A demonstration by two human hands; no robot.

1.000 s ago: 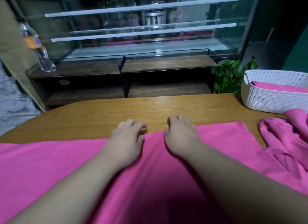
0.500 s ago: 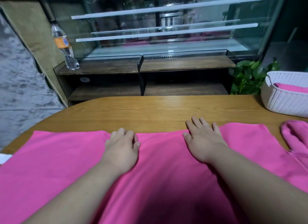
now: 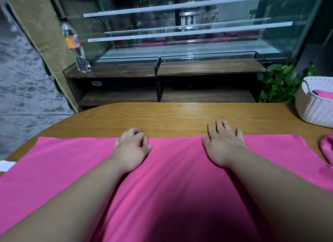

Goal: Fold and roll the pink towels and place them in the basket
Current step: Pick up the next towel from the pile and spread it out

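Wooden table, light grain, rounded far edge, extends ahead of the left hand and right hand. Beyond it stands a dark shelf unit on a black frame, with a glass display case above. A water bottle stands on the shelf, far left of the left hand. Leafy plant beyond the right hand. Grey mottled surface at far left. Lighting dim.

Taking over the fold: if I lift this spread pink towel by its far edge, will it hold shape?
Likely floppy: the pink towel lies thin and flat, soft creases running between the left hand and right hand. Probably light, draping from any pinch. It may slide on the smooth table if pushed.
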